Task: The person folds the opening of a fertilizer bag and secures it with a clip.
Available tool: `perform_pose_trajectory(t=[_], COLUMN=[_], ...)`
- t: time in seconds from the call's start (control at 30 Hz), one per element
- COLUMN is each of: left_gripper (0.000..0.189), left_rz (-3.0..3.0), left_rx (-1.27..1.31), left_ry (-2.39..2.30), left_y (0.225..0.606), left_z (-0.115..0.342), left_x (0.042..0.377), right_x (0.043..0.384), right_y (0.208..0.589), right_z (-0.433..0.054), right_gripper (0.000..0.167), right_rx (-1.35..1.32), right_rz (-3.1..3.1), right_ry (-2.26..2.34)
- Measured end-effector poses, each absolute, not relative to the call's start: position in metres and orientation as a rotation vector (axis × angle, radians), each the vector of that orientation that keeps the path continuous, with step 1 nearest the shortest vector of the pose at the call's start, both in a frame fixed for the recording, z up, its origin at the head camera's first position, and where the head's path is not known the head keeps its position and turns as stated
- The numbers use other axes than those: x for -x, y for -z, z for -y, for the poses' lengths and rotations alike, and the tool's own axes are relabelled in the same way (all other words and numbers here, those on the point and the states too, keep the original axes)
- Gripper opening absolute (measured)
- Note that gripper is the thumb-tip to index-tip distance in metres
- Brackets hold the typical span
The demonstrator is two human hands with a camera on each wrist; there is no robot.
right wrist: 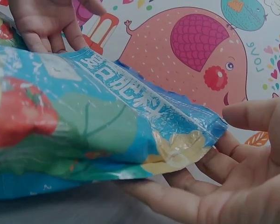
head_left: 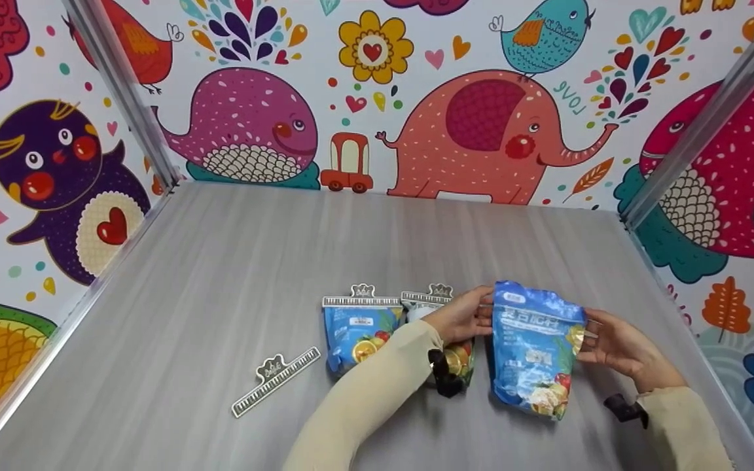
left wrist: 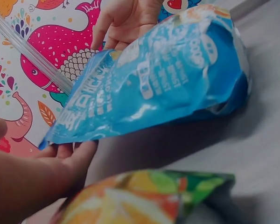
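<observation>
A blue fertilizer bag (head_left: pixel 534 353) printed with fruit stands between the two hands. My left hand (head_left: pixel 461 317) touches its upper left edge, fingers reaching behind it; in the left wrist view its thumb stays apart from the bag. At the opposite edge is my right hand (head_left: pixel 622 347). Its fairly straight fingers (right wrist: pixel 219 163) support the bag from beneath in the right wrist view, with the thumb close to the top corner. Left of these, a second fertilizer bag (head_left: pixel 351 330) has a piano-key clip (head_left: pixel 360 301) across its top. The left forearm partly hides a third clipped bag (head_left: pixel 459 356).
A loose piano-key clip (head_left: pixel 275 383) lies on the grey wood-grain table (head_left: pixel 220 275), left of the bags. Cartoon-printed walls (head_left: pixel 351 98) enclose the back and sides, with metal posts (head_left: pixel 131 98) at the corners.
</observation>
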State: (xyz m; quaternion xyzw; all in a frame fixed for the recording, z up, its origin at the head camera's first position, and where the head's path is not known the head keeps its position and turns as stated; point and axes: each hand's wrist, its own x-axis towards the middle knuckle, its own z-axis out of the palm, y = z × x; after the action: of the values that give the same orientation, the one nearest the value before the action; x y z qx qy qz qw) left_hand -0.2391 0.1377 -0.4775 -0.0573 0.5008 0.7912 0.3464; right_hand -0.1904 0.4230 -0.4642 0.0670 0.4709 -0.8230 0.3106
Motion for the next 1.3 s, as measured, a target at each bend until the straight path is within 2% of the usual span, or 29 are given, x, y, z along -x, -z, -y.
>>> perform_pose_trajectory(t=[0.27,0.47,0.7,1.3], left_gripper=[0.03,0.026,0.005,0.01], left_rz=[-1.411,-1.508,-1.537,-1.53], left_rx=[0.125,0.077,0.052,0.012], left_ry=[-1.984,-1.93,-1.914,-1.941], left_y=[0.474,0.472,0.469,0.458], left_z=[-0.136,-0.135,-0.132,-0.132], left_x=[0.238,0.238,0.239,0.242], right_x=[0.189,0.189,0.19,0.19], right_y=[0.458,0.456,0.453,0.441], right_z=[-0.417,-0.413,-0.412,-0.412], right_gripper=[0.017,0.031,0.037,0.039], right_rx=[-0.209,-0.142,-0.039,0.095], right_rz=[-1.37,-1.442,-1.452,-1.456], right_ry=[2.152,2.124,2.105,2.135])
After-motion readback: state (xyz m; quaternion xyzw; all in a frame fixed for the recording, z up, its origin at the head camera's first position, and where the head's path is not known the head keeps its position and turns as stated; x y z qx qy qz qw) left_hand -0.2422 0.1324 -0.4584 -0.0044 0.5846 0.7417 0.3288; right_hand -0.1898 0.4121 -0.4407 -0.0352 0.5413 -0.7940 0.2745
